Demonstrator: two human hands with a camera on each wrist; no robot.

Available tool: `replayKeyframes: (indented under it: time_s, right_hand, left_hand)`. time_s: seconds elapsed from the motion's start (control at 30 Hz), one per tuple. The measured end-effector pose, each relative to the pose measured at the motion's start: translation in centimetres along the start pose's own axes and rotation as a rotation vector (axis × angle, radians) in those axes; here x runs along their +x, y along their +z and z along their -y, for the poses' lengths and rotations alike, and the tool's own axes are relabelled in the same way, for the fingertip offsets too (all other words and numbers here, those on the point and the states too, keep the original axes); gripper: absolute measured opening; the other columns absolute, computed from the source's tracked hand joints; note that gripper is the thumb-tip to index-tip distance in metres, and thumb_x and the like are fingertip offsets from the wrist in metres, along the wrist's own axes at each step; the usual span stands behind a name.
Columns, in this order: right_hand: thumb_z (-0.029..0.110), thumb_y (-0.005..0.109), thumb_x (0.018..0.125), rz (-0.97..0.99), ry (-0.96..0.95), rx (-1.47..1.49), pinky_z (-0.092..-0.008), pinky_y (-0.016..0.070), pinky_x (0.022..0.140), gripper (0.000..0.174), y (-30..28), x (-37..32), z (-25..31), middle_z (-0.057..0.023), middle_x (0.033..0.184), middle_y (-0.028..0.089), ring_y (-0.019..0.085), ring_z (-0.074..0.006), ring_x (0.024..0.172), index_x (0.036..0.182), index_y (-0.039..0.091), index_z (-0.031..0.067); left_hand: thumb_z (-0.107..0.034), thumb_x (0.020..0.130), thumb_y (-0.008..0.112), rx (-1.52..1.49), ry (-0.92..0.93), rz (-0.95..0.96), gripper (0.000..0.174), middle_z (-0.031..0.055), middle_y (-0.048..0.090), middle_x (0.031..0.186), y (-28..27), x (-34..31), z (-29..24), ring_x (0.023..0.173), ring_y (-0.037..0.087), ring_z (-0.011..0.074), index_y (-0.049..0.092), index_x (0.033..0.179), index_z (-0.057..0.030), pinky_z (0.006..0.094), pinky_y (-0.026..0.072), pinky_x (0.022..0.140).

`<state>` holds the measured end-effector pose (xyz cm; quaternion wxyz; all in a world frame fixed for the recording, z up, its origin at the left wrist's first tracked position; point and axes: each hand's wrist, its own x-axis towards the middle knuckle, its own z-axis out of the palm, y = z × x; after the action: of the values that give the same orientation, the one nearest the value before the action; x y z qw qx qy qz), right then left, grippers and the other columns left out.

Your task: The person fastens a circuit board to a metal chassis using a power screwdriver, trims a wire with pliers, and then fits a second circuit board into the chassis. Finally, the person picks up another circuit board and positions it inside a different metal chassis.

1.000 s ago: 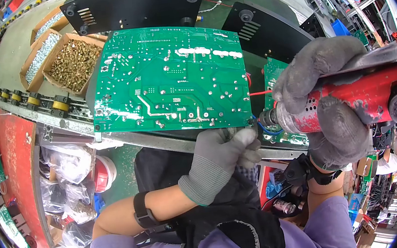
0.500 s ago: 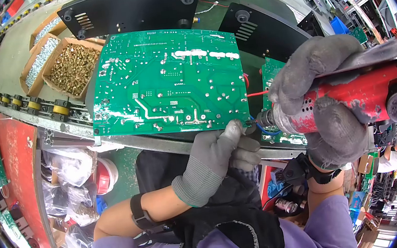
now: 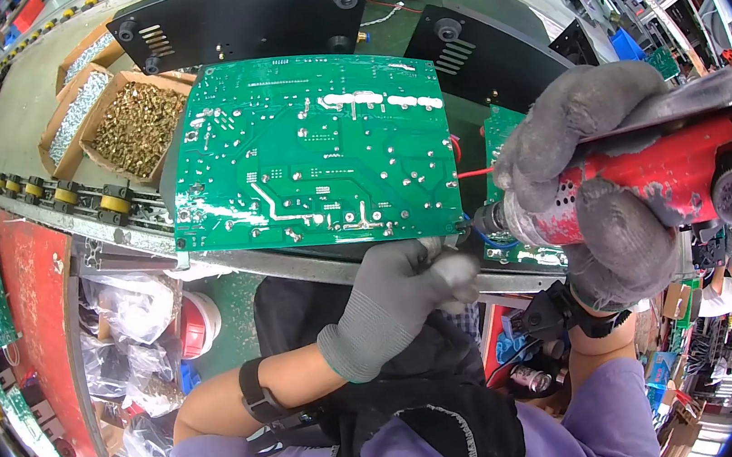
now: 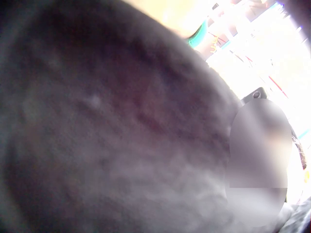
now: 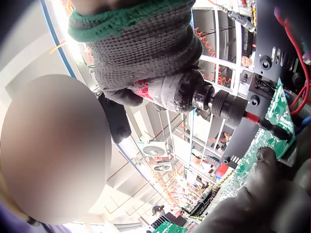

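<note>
My right hand (image 3: 603,190), in a worn grey glove, grips a red power drill (image 3: 661,178). In the right wrist view its chuck (image 5: 229,108) holds a driver bit (image 5: 273,128), the dark tip at a corner of the green circuit board (image 5: 233,179). That board (image 3: 312,162) lies solder side up in front of me. At its near right corner is my gloved left hand (image 3: 384,304), fingers curled, one fingertip on the edge close to the bit. I cannot tell whether it pinches anything. The left wrist view is mostly filled by blurred dark fabric.
Cardboard boxes of brass-coloured fasteners (image 3: 134,124) and silvery screws (image 3: 78,118) stand left of the board. Black metal panels (image 3: 244,20) rise behind it. A roller conveyor (image 3: 60,188) runs along the left. Another green board (image 3: 505,129) lies partly under the drill. A red wire (image 3: 473,173) crosses between.
The left thumb rose onto the board's near edge half a second ago and is now back below it, blurred. The board shifted slightly in view. The right hand and drill have barely moved.
</note>
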<state>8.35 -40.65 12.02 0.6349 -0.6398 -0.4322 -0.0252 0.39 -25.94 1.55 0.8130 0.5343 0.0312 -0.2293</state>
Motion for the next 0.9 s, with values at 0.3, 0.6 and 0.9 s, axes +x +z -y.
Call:
replayKeyframes:
  time_s: [0.3, 0.6, 0.9]
  right_hand:
    - [0.018, 0.071, 0.08, 0.052, -0.043, -0.099, -0.0327, 0.0518, 0.055, 0.04, -1.9, -0.1, 0.1, -0.0135, 0.081, 0.056, 0.056, -0.0174, 0.062, 0.108, 0.048, 0.0]
    - [0.018, 0.065, 0.08, -0.064, 0.083, 0.119, -0.03, 0.0418, 0.062, 0.043, 0.6, 0.0, 0.0, -0.0102, 0.085, 0.046, 0.047, -0.0157, 0.07, 0.111, 0.042, -0.0005]
    - [0.015, 0.072, 0.08, -0.119, 0.101, 0.109, -0.0259, 0.0444, 0.047, 0.043, 2.0, 0.6, 0.4, -0.0128, 0.08, 0.052, 0.052, -0.0156, 0.062, 0.109, 0.044, -0.0005]
  left_hand:
    - [-0.013, 0.089, 0.062, -0.05, 0.06, -0.01, 0.019, 0.0055, 0.064, 0.078, 0.3, 0.0, 0.4, 0.068, 0.057, 0.0094, 0.063, 0.093, 0.005, 0.0266, 0.048, 0.064]
    - [-0.024, 0.078, 0.067, 0.35, 0.139, 0.003, 0.037, 0.0161, 0.065, 0.085, -2.6, -1.5, -0.9, 0.081, 0.065, 0.0269, 0.061, 0.103, 0.0036, 0.0367, 0.0499, 0.073]
    - [-0.03, 0.088, 0.061, 0.612, 0.161, 0.173, 0.042, 0.0193, 0.063, 0.105, -8.4, -5.7, -1.8, 0.102, 0.061, 0.031, 0.058, 0.12, -0.0025, 0.037, 0.0455, 0.09]
